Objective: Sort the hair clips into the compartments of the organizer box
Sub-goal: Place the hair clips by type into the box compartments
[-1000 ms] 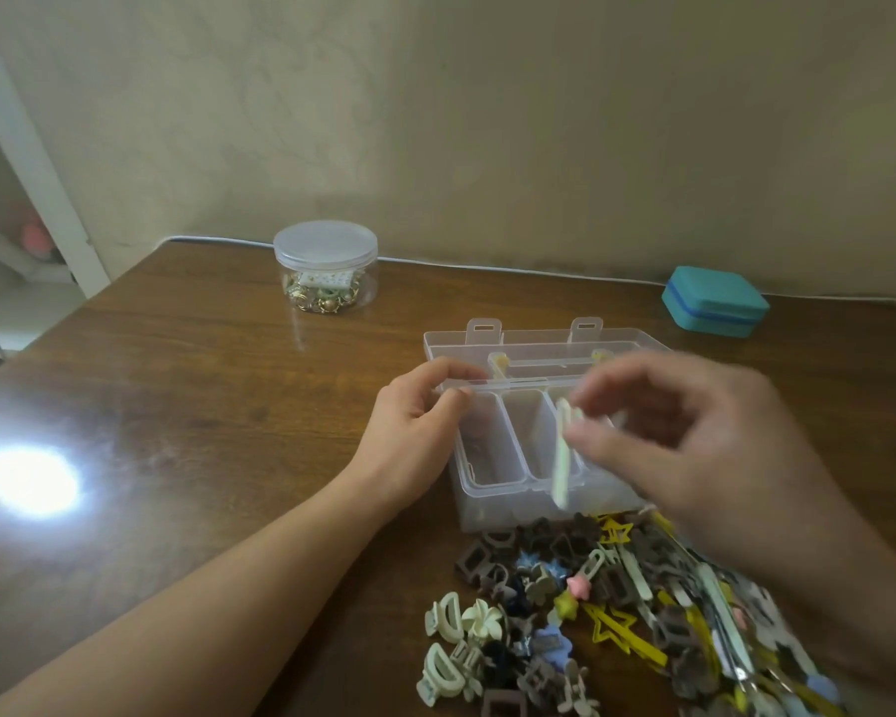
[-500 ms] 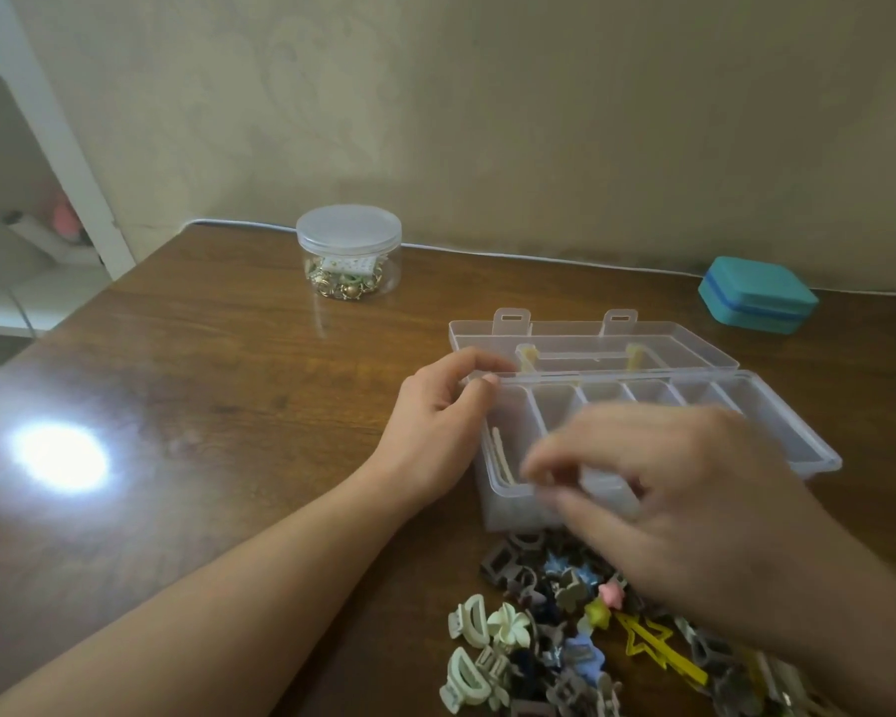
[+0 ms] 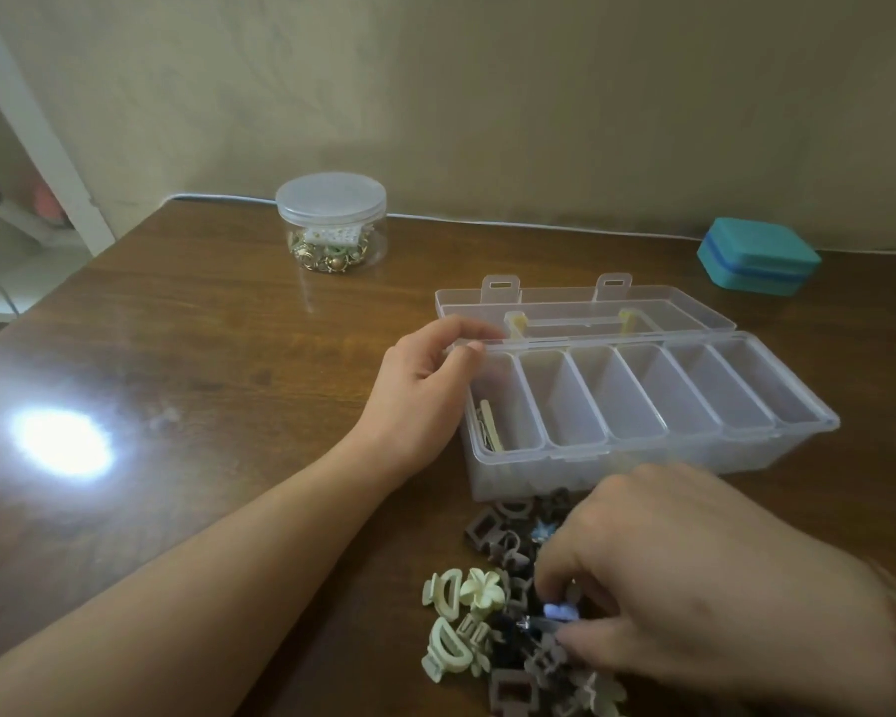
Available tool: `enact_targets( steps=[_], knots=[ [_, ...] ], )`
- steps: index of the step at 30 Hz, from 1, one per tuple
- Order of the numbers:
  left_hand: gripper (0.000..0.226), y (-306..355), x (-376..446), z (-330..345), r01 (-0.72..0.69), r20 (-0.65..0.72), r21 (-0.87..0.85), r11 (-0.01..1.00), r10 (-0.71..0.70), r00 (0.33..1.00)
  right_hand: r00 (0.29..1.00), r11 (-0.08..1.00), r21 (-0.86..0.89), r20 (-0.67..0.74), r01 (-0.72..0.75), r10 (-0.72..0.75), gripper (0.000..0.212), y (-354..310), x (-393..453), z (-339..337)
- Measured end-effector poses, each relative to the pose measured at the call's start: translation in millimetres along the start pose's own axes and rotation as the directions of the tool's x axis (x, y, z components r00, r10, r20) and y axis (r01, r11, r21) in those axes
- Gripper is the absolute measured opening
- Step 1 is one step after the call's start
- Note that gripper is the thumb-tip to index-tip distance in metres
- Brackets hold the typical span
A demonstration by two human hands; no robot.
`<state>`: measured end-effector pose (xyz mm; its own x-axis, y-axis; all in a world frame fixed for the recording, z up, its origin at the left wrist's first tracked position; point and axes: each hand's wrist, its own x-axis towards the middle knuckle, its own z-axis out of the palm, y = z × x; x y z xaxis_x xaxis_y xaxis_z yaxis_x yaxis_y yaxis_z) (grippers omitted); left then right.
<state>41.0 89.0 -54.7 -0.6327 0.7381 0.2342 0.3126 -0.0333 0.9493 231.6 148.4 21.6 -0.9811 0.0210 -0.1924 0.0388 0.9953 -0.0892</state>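
Right hand (image 3: 704,577) moved from organizer box (image 3: 642,447) down onto clip pile (image 3: 497,628)

No readable text or labels anywhere

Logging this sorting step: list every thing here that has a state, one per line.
organizer box: open, lid laid back
leftmost compartment: holds pale flat clips; the others look empty
round jar: lid on, trinkets inside
teal case: closed
clip pile: loose on table
left hand: gripping box corner
right hand: fingers in the pile; grasp unclear
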Motion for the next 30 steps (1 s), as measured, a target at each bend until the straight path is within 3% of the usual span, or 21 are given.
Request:
enact_targets(
  steps=[4, 7, 8, 10, 12, 14, 19, 23, 25, 27, 30],
  knots=[
    [0.028, 0.1, 0.1, -0.5, -0.001, 0.006, 0.003, 1.000, 0.001, 1.000, 0.999, 0.997, 0.066, -0.036, 0.024, -0.022, 0.028, 8.0, -4.4, -8.0],
    [0.027, 0.4, -0.2, 0.3, -0.001, 0.002, -0.009, 1.000, 0.001, 1.000, 0.988, 0.962, 0.270, -0.155, 0.032, 0.010, 0.029, 12.5, 0.4, -16.8],
    [0.025, 0.6, -0.2, 0.8, -0.003, -0.003, -0.012, 1.000, 0.003, 1.000, 0.965, 0.933, 0.356, -0.260, 0.055, 0.043, 0.025, 14.8, 5.4, -15.8],
    [0.025, 0.7, 0.2, 1.7, -0.015, -0.008, 0.003, 1.000, 0.015, 1.000, 0.839, 0.912, 0.402, -0.521, 0.080, 0.156, 0.020, 22.8, 15.5, -8.3],
    [0.030, 1.1, 0.0, 2.1, -0.023, -0.004, 0.016, 1.000, 0.023, 1.000, 0.767, 0.946, 0.323, -0.603, -0.016, 0.219, 0.024, 28.1, 27.1, 0.0],
    [0.031, 1.5, -0.5, 1.3, -0.020, 0.004, 0.016, 1.000, 0.020, 1.000, 0.777, 0.963, 0.260, -0.593, -0.064, 0.212, 0.025, 31.6, 34.8, 7.3],
    [0.026, 0.5, -0.3, -0.3, -0.002, 0.015, 0.008, 1.000, 0.002, 1.000, 0.802, 0.970, 0.242, -0.579, 0.001, 0.144, 0.022, 32.7, 27.6, 3.6],
    [0.027, -0.7, -0.1, -0.4, 0.010, 0.025, -0.010, 1.000, -0.010, 1.000, 0.893, 0.986, 0.162, -0.450, 0.050, 0.029, 0.016, 27.5, 5.1, -10.6],
    [0.027, -0.4, -0.2, -0.3, 0.004, 0.028, -0.014, 1.000, -0.004, 1.000, 0.885, 0.996, 0.043, -0.463, 0.076, -0.048, 0.011, 19.1, -4.6, -20.5],
    [0.027, -0.6, 0.2, -0.5, 0.004, 0.026, -0.020, 1.000, -0.003, 1.000, 0.884, 0.991, 0.061, -0.461, 0.118, -0.077, 0.010, 9.7, -12.3, -24.8],
    [0.028, -0.2, 0.2, -0.5, 0.007, 0.022, -0.016, 1.000, -0.007, 1.000, 0.973, 1.000, -0.025, -0.230, -0.001, -0.005, 0.017, 3.3, -11.6, -18.3]
  ],
)
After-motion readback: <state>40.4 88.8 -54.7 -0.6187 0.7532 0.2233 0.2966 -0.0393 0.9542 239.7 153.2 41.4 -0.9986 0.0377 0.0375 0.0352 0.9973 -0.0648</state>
